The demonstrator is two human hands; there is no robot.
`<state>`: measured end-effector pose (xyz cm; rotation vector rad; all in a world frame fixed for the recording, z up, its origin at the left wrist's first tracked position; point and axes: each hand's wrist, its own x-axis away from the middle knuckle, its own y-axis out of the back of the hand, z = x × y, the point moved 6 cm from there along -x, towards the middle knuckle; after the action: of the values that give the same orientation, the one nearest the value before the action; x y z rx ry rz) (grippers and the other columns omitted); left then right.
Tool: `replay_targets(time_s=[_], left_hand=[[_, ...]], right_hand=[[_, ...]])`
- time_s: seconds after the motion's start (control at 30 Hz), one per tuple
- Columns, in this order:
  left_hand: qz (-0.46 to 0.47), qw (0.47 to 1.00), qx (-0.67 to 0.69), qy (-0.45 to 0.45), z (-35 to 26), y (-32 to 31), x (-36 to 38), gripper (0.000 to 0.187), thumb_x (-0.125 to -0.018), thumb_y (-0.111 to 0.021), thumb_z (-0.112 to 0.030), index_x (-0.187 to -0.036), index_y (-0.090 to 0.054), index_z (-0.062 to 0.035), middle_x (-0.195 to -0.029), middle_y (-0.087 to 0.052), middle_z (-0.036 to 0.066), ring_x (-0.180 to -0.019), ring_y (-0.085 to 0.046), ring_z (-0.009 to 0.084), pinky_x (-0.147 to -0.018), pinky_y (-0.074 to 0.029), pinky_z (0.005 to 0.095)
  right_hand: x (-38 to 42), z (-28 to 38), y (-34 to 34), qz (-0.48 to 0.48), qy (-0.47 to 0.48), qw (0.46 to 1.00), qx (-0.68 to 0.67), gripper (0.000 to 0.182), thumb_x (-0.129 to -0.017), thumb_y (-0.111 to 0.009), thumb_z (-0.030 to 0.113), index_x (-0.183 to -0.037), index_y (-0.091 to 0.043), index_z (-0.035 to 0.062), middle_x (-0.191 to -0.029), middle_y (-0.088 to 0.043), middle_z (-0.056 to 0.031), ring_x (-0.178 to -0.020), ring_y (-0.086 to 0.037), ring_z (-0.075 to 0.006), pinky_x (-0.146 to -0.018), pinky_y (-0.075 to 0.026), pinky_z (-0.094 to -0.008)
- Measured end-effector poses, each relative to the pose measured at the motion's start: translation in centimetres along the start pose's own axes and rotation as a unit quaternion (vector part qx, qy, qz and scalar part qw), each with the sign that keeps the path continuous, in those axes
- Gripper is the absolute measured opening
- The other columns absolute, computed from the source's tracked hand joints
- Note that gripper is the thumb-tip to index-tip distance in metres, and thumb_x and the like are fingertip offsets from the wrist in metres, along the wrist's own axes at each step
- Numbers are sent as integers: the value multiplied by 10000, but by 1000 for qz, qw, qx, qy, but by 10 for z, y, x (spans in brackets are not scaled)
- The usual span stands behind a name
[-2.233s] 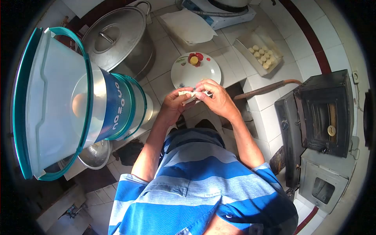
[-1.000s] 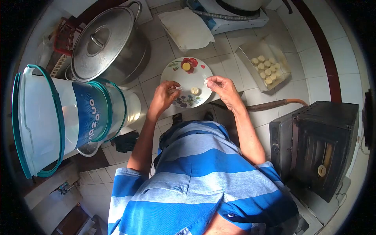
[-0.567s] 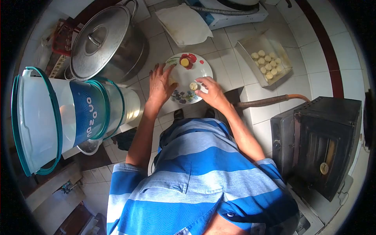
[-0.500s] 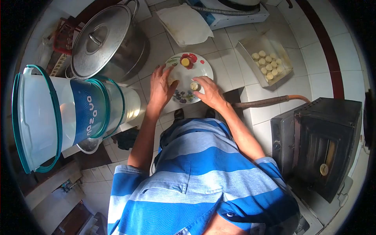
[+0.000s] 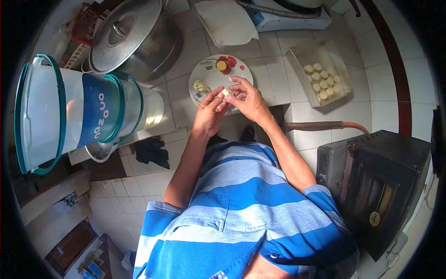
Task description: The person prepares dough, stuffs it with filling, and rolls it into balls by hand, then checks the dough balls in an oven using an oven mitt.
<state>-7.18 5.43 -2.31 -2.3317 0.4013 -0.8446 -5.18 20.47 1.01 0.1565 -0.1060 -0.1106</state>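
Observation:
Between the fingertips of both hands is a small pale piece of dough [image 5: 226, 92], held just above the near side of a flowered white plate [image 5: 211, 68]. My left hand [image 5: 210, 111] pinches it from the left, and my right hand [image 5: 250, 101] grips it from the right with some fingers raised. A crumbly lump of dough scraps [image 5: 200, 86] lies at the plate's left side. Toward the far rim, over the red flower print, sits a small round yellow piece [image 5: 222, 66]; I cannot make out what it is.
Right of the plate, a metal tray [image 5: 343, 76] holds several round dough pieces. A lidded pot [image 5: 139, 42], a clear bucket [image 5: 76, 116] and a white sheet [image 5: 227, 23] stand or lie around. A small black oven [image 5: 376, 186] is at the right, beside a hose [image 5: 316, 125].
My left hand has left the plate's left side and come to the dough, uncovering the scraps. My right hand has lifted the round piece off the plate. The view has shifted slightly.

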Motion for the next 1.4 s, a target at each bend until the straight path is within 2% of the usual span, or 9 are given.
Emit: replay_targets(time_s=[0.23, 0.33, 0.57, 0.63, 0.77, 0.97, 1.03, 1.13, 1.4], left_hand=[[-11, 997, 71, -3, -7, -8, 22, 402, -1017, -641, -97, -1372, -522, 51, -1217, -659, 148, -1088, -681, 205, -989, -585, 330], [11, 999, 36, 11, -15, -13, 22, 397, -1016, -645, -100, -1366, -535, 50, -1201, -670, 137, -1083, -684, 201, -987, -587, 331], [78, 997, -24, -16, -44, -15, 25, 328, -1001, -651, -60, -1306, -603, 52, -1184, -679, 121, -1079, -681, 195, -979, -585, 336], [76, 995, -61, -29, -52, -8, 24, 320, -996, -658, -56, -1293, -609, 53, -1177, -679, 124, -1063, -686, 193, -973, -585, 337], [85, 990, -106, -20, -63, 8, 22, 330, -984, -670, -53, -1287, -599, 59, -1160, -677, 137, -1008, -707, 201, -952, -590, 340], [111, 992, -56, 6, -78, 2, 35, 341, -990, -649, -39, -1305, -580, 69, -1182, -676, 150, -1019, -713, 222, -956, -589, 340], [131, 991, -26, 23, -79, -2, 39, 345, -991, -645, -36, -1312, -577, 71, -1194, -676, 153, -1036, -710, 226, -963, -587, 343], [120, 989, -84, 4, -80, -3, 42, 361, -994, -640, -33, -1332, -571, 73, -1214, -674, 155, -1082, -697, 232, -981, -579, 350], [115, 990, -81, 20, -75, 0, 44, 352, -1004, -637, -43, -1333, -578, 69, -1229, -674, 150, -1110, -686, 235, -1000, -575, 363]], right_hand=[[22, 27, 15, -15, 103, 994, -42, 567, -915, -767, 127, -1431, -543, 51, -1161, -718, -93, -958, -673, -138, -852, -563, -315], [26, 30, 11, 11, 69, 995, -65, 552, -948, -741, 109, -1448, -518, 34, -1163, -688, -70, -1023, -640, -137, -934, -528, -306], [26, 42, -11, -120, 97, 987, -48, 441, -924, -787, 177, -1302, -626, 15, -990, -743, -72, -894, -692, -128, -839, -554, -305], [28, 50, -20, -88, 77, 992, -49, 452, -959, -728, 77, -1371, -562, -6, -1110, -709, -91, -1037, -677, -151, -950, -534, -323], [37, 63, -35, -91, 101, 989, -59, 464, -958, -732, 86, -1376, -556, -13, -1124, -710, -97, -1047, -681, -156, -947, -538, -324], [54, 87, -38, -162, 125, 975, 82, 403, -934, -736, 77, -1315, -625, 10, -1158, -700, -110, -1024, -693, -183, -892, -561, -328], [60, 98, -38, -183, 151, 959, 153, 331, -911, -725, 76, -1238, -684, 49, -1138, -687, -126, -937, -701, -260, -832, -571, -361], [65, 105, -44, -207, 232, 911, 271, 331, -900, -704, 47, -1231, -692, 61, -1144, -671, -116, -963, -686, -297, -845, -573, -388], [74, 104, -57, -204, 216, 862, 411, 450, -841, -708, 27, -1284, -680, 105, -1252, -623, -113, -1038, -660, -303, -887, -559, -411]])
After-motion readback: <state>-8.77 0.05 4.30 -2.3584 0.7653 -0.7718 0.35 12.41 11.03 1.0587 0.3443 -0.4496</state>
